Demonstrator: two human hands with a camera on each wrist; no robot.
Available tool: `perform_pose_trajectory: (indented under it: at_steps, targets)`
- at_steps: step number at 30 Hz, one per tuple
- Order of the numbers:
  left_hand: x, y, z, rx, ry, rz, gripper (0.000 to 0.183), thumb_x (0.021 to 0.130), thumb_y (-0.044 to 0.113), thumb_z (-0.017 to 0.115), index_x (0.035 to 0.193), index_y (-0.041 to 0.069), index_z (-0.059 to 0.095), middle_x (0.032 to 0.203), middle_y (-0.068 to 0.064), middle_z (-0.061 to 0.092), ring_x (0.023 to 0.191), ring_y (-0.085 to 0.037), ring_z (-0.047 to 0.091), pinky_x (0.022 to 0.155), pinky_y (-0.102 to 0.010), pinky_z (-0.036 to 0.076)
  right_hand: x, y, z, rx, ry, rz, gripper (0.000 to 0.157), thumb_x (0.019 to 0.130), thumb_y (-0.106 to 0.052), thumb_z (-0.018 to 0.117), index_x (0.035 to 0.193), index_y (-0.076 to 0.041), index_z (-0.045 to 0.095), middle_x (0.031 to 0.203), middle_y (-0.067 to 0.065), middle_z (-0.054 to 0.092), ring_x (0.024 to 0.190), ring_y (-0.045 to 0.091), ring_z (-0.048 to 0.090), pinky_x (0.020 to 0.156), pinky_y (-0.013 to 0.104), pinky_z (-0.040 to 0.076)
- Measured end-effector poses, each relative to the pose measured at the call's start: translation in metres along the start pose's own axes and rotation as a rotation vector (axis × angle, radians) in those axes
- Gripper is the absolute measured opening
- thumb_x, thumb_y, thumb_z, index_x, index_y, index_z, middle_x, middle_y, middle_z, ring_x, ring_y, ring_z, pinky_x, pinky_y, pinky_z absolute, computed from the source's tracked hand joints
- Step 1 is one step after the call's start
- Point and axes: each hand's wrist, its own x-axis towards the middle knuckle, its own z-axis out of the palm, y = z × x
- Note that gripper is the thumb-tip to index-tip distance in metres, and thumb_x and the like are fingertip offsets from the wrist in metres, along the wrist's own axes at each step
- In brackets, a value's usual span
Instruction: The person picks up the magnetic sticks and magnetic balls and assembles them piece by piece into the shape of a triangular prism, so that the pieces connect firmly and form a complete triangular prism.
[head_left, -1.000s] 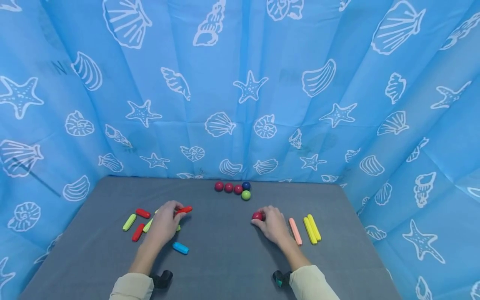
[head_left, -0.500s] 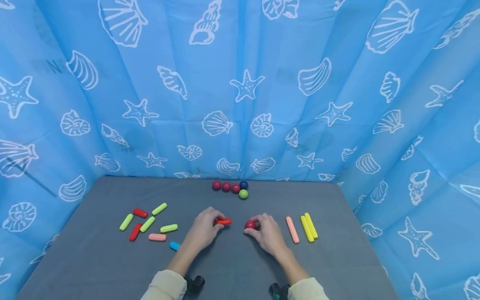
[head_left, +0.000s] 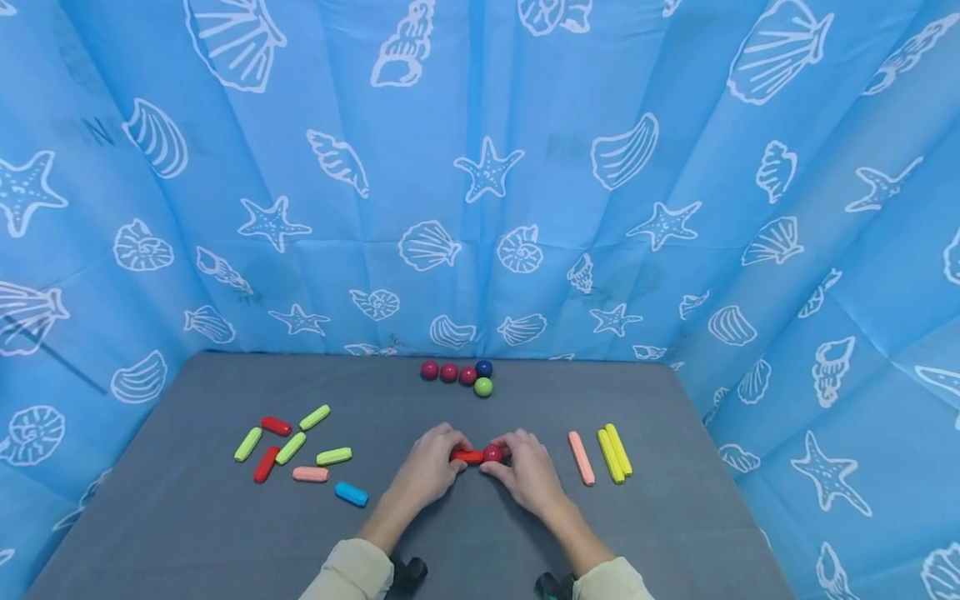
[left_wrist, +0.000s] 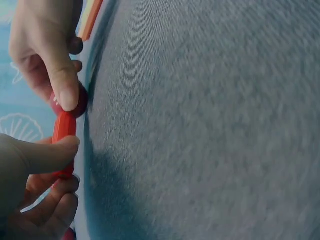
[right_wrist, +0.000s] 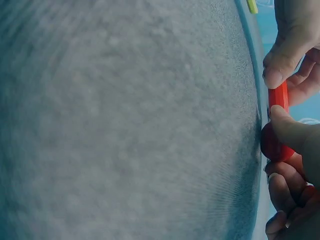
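Between thumb and fingers, my left hand [head_left: 429, 468] pinches a short red stick [head_left: 469, 457], which lies crosswise over the middle of the table. My right hand [head_left: 529, 472] holds a dark red ball [head_left: 492, 453] by its sides. The stick's right end meets the ball, or nearly so, in the head view. Up close in the left wrist view, the red stick [left_wrist: 65, 127] reaches the ball [left_wrist: 82, 100] beneath the other thumb. In the right wrist view the ball [right_wrist: 272, 145] sits partly hidden behind my right thumb.
Several short sticks, such as a green one [head_left: 333, 456], a pink one [head_left: 311, 474] and a blue one [head_left: 351, 494], lie at the left. A long pink stick [head_left: 581, 458] and two yellow sticks [head_left: 615, 455] lie right. Red, blue and green balls [head_left: 483, 387] line the back.
My left hand has carried the red stick rightward from the group of short sticks to the ball. My right hand has shifted slightly left and nearer with the ball.
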Motion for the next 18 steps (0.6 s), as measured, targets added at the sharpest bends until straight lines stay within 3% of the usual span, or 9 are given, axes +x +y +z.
perform_pose_trajectory:
  at_steps: [6,12,18]
  targets:
    - [0.015,-0.013,-0.027,-0.031,-0.005,-0.031,0.026,0.089,0.030,0.081,0.112,0.020,0.074,0.105,0.004,0.066,0.099,-0.014,0.061,0.091,-0.040,0.057,-0.001,-0.001,-0.003,0.004,-0.010,-0.007,0.039,0.082,-0.036,0.086,0.110,-0.012,0.073,0.096,-0.001,0.066,0.088,0.012,0.054,0.082,0.035,0.049]
    - [0.062,-0.053,-0.065,0.011,0.132,-0.092,0.039,0.094,0.021,0.075,0.130,0.011,0.065,0.120,-0.008,0.067,0.116,-0.029,0.061,0.099,-0.049,0.052,0.000,-0.001,-0.003,0.010,-0.034,0.012,0.040,0.083,-0.039,0.084,0.113,-0.014,0.073,0.100,-0.001,0.066,0.092,0.012,0.055,0.084,0.035,0.050]
    - [0.100,-0.081,-0.069,0.077,0.165,-0.131,0.060,0.095,0.025,0.073,0.146,0.005,0.048,0.132,-0.016,0.060,0.129,-0.037,0.053,0.109,-0.053,0.046,0.000,-0.002,-0.002,-0.011,-0.033,0.014,0.040,0.083,-0.039,0.084,0.112,-0.014,0.073,0.098,-0.001,0.066,0.090,0.012,0.055,0.082,0.034,0.049]
